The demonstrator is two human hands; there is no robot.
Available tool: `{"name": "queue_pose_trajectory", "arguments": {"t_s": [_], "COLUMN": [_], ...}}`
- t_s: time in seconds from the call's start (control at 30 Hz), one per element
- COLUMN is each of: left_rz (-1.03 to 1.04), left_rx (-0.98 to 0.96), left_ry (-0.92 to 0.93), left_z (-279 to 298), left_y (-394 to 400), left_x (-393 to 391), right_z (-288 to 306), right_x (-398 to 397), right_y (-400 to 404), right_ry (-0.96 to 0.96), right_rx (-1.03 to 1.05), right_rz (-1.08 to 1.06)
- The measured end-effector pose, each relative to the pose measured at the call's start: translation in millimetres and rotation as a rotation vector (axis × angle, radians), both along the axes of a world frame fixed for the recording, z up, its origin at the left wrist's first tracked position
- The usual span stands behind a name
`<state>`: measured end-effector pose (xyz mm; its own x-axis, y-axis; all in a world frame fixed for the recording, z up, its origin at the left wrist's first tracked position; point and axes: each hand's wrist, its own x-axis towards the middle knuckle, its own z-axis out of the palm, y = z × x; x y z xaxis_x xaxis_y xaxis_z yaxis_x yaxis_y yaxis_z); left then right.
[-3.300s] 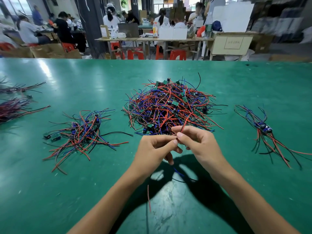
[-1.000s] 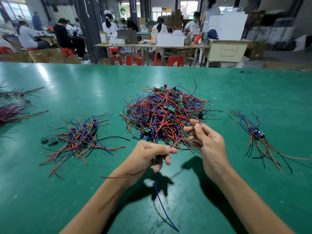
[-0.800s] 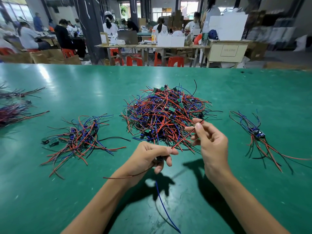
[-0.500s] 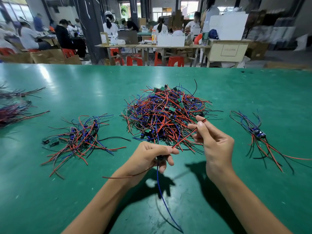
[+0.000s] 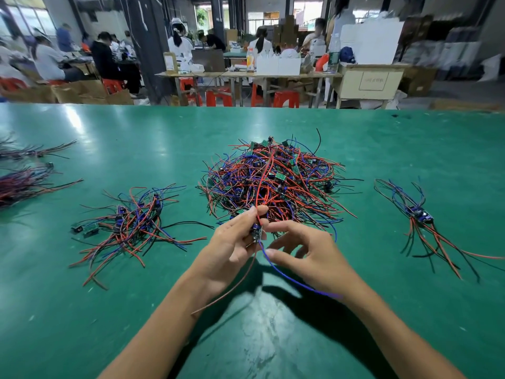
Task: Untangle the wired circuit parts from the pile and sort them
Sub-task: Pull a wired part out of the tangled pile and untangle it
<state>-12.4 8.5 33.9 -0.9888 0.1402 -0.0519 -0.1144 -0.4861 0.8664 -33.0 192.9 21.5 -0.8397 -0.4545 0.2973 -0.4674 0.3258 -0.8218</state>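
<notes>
Over the green table (image 5: pixel 109 310), scuffed and glossy under the lights, the left hand (image 5: pixel 229 247) grips a small circuit part (image 5: pixel 257 233) between curled fingers and thumb, just in front of the big pile. It's a tiny board, dark with a hint of blue. A red wire (image 5: pixel 259 187) rises off it in a thin arc over the pile, a dull red one trails down past the left wrist, and a blue wire (image 5: pixel 289 277) sweeps low toward the right forearm. The right hand (image 5: pixel 314 255) sits just beside it, fingers loosely curled, thumb and forefinger close to the blue wire near the board. Whether they actually pinch it, I cannot tell.

Behind the hands, the main pile (image 5: pixel 273 179): a springy mound of slick red, blue and black insulated leads, little green boards poking out. To the left, a flatter sorted bunch (image 5: pixel 134 222), wires fanned out. Far right, a slim sorted cluster (image 5: pixel 420 217), long leads splayed toward the table edge. At the far left edge, more bundles (image 5: pixel 24 181), darker, blurred.

Across the room, a pale cabinet (image 5: pixel 369 83) bears a framed label, its writing too blurred to read.
</notes>
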Motion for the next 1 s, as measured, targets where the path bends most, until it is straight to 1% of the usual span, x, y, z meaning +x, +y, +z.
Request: {"name": "queue_pose_trajectory", "arguments": {"t_s": [0.07,0.17,0.3,0.37,0.43,0.57,0.63,0.73,0.83,0.9,1.0], "left_rz": [0.020,0.062,0.115,0.157,0.198,0.244,0.251,0.249,0.258,0.271,0.300], "left_rx": [0.054,0.082,0.077,0.075,0.070,-0.018,-0.065,-0.096,-0.121,-0.133,-0.138], "left_ry": [-0.020,-0.004,0.030,0.028,0.027,0.076,0.094,0.103,0.119,0.131,0.135], "left_z": [1.0,2.5,-1.9,-4.2,-3.9,-3.2,-2.6,-1.6,-1.9,-2.2,-1.5], "left_y": [-0.7,1.2,3.6,3.6,5.4,7.2,7.9,8.6,10.3,10.7,9.5], "left_x": [1.1,2.7,0.9,-0.1,0.1,3.3,4.3,4.5,5.7,6.2,5.4], "right_z": [-1.9,-2.9,-3.3,-3.0,-3.3,0.4,3.7,8.0,11.1,12.9,15.2], "right_x": [3.9,9.9,14.7,16.0,16.5,15.2,13.8,9.7,5.4,3.8,3.1], "right_y": [-2.6,-10.6,-18.5,-20.3,-22.6,-23.3,-20.7,-16.5,-13.4,-11.1,-7.5], "right_ry": [0.134,0.236,0.207,0.149,0.051,-0.102,-0.161,-0.271,-0.420,-0.533,-0.653], "right_rx": [0.055,-0.019,-0.214,-0.266,-0.364,-0.553,-0.613,-0.693,-0.748,-0.777,-0.840], "right_rz": [-0.052,-0.139,-0.196,-0.247,-0.268,-0.216,-0.210,-0.259,-0.313,-0.275,-0.196]}}
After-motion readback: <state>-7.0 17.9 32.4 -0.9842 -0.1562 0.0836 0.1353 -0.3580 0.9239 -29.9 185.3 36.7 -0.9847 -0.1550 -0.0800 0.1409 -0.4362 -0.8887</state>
